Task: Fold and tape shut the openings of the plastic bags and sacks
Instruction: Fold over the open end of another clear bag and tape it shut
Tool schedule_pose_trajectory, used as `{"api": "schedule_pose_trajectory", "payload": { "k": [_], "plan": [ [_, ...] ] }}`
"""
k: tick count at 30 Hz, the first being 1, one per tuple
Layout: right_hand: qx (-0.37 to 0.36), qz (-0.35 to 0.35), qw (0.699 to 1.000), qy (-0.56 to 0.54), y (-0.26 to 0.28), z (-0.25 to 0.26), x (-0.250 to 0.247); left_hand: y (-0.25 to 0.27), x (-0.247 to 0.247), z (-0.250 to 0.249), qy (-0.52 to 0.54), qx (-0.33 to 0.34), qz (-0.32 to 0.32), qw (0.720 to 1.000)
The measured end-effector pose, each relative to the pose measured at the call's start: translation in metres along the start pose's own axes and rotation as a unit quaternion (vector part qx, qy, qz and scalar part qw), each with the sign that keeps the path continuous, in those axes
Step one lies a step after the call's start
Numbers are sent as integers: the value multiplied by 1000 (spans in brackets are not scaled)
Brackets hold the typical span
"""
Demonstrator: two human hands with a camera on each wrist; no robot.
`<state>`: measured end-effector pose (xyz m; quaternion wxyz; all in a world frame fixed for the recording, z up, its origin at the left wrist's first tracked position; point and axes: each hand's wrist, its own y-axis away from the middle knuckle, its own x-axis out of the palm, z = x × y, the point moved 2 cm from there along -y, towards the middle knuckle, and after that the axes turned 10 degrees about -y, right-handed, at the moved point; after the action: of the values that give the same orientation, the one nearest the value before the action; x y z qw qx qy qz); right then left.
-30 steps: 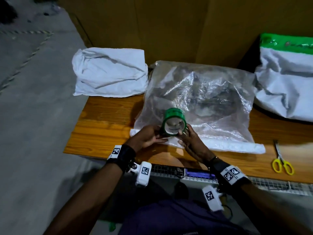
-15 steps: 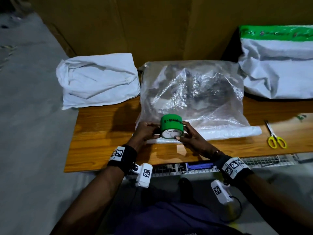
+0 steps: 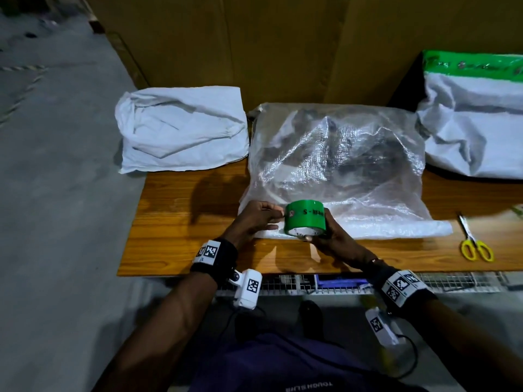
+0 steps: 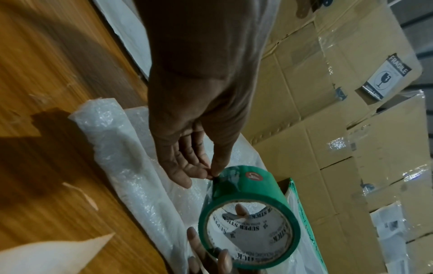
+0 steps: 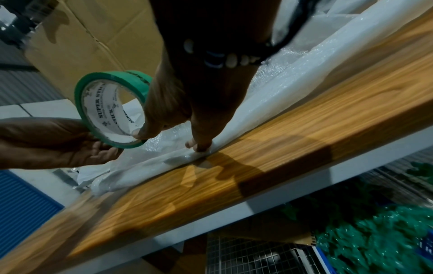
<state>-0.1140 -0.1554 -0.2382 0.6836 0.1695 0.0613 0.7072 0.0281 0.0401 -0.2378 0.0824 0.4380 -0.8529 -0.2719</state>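
A clear plastic bag (image 3: 339, 165) lies on the wooden table (image 3: 184, 222), its near edge folded into a roll (image 3: 382, 230). Just above that fold I hold a green tape roll (image 3: 305, 220). My right hand (image 3: 317, 236) grips the roll, thumb in the white core (image 5: 140, 132), while its other fingers (image 5: 199, 145) press on the fold. My left hand (image 3: 278, 215) pinches the tape's loose end (image 4: 212, 176) on the roll's left face between thumb and forefinger. In the left wrist view the roll (image 4: 248, 218) stands on edge over the bag.
A white woven sack (image 3: 181, 131) lies at the back left, partly off the table. A white sack with a green band (image 3: 475, 123) sits at the back right. Yellow-handled scissors (image 3: 475, 244) lie at the front right. Cardboard boxes (image 3: 254, 38) wall the back.
The roll has turned so its green side faces up instead of its core. My left fingers have moved onto the roll's face and pinch the tape end. The head view has shifted.
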Motion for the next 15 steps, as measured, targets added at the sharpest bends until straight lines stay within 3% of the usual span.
{"api": "schedule_pose_trajectory", "payload": {
  "k": [7, 15],
  "plan": [
    [-21, 16, 999, 34, -1, -3, -3, -4, 8, -1, -31, 1, -12, 999],
    [-29, 29, 998, 50, 0, -2, -5, -2, 7, 7, 104, -60, -5, 993]
  ]
}}
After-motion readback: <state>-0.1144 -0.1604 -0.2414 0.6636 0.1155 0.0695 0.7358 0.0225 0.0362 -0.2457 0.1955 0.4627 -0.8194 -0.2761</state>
